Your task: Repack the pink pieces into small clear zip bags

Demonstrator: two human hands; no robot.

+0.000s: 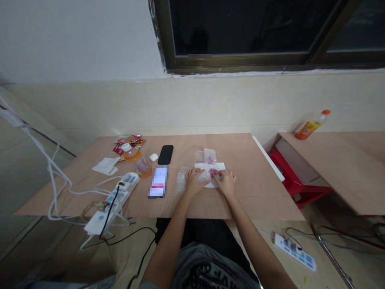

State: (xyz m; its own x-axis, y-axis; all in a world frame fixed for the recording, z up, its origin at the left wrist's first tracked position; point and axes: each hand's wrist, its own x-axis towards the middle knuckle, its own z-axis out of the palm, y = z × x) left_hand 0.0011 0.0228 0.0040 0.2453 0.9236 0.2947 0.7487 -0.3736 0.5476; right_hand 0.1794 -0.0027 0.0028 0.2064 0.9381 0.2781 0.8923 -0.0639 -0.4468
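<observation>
A small heap of pinkish-red beads (213, 172) lies on a sheet of white paper (221, 165) on the table. My left hand (194, 181) rests at the paper's left side, thumb stretched toward the beads and apart from the bent fingers. From the right, my right hand (226, 182) reaches the heap with thumb and fingertips drawn together at its edge; anything between them is too small to make out. Just behind the paper are small clear bags (209, 154) with pinkish bits inside. A clear plastic bag (181, 180) lies beside my left hand.
Left of my hands are a phone with a lit screen (158, 182), a black phone (165, 155), a white case (153, 157), an orange drink bottle (136, 160), snack packets (129, 141), tissue (106, 165) and a power strip (112, 202) with cables. A red stool (285, 172) stands right.
</observation>
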